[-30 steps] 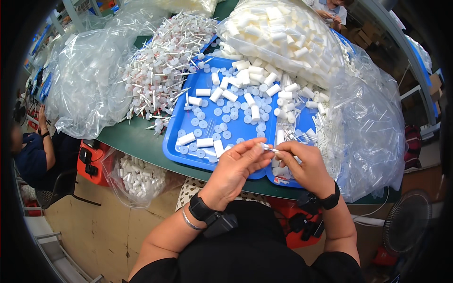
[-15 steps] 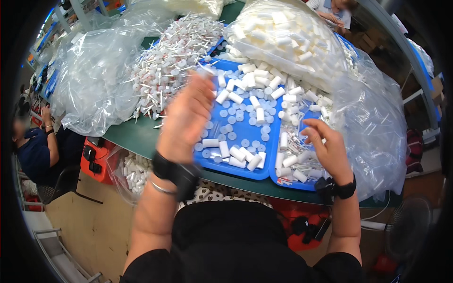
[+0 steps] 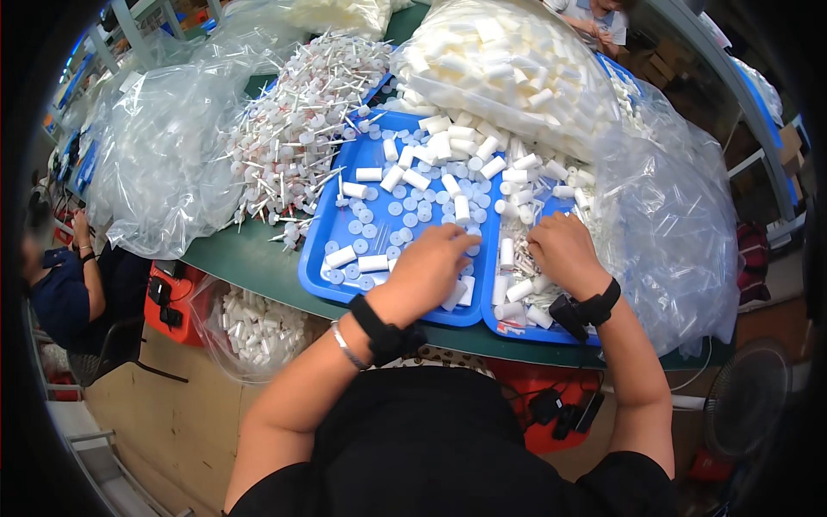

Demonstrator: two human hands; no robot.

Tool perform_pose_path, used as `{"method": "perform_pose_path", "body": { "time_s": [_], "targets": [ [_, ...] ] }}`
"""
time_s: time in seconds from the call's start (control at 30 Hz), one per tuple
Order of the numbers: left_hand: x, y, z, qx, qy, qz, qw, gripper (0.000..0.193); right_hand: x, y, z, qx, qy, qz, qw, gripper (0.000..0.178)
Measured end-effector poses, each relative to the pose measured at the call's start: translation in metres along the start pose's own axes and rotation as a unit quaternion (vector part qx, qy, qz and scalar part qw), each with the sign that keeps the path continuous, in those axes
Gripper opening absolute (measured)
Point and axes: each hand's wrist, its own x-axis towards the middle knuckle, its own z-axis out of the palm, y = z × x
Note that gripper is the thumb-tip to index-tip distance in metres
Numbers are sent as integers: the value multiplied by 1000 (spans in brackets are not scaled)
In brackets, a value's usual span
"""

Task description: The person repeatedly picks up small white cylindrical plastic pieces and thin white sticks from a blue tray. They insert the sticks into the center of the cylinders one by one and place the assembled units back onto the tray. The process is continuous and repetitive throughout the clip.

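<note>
My left hand (image 3: pixel 431 265) is low over the right part of the left blue tray (image 3: pixel 314 258), fingers bent together with the tips near its right wall; what they pinch, if anything, is hidden. Pale translucent discs (image 3: pixel 401 236) and white cylinders (image 3: pixel 372 263) lie in that tray. Over the right blue tray (image 3: pixel 491 297), my right hand (image 3: pixel 568 252) has its fingers curled in and pointing down, closed on something too small to make out. Below its fingertips are white cylinders (image 3: pixel 520 290) and thin white stick-like pieces (image 3: pixel 538 302).
A heap of white sticks with discs (image 3: pixel 297 129) rises at the far left. A big clear bag of white cylinders (image 3: pixel 517 69) stands behind the trays. Clear plastic bags (image 3: pixel 164 164) lie on both sides. Co-workers (image 3: pixel 65 276) sit at left and far right.
My left hand has come down and right from above the left tray's far left side to its near right. My right hand has shifted slightly left and its fingers have closed.
</note>
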Motion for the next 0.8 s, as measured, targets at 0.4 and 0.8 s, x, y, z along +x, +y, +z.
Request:
{"method": "perform_pose_path", "body": {
  "time_s": [0.4, 0.8],
  "targets": [
    [10, 8, -14, -281, 2, -157, 947, 22, -20, -27, -50, 271, 101, 89, 953, 15],
    [-27, 20, -22, -760, -42, -273, 589, 34, -17, -70, -61, 314, 94, 4, 945, 12]
  ]
}}
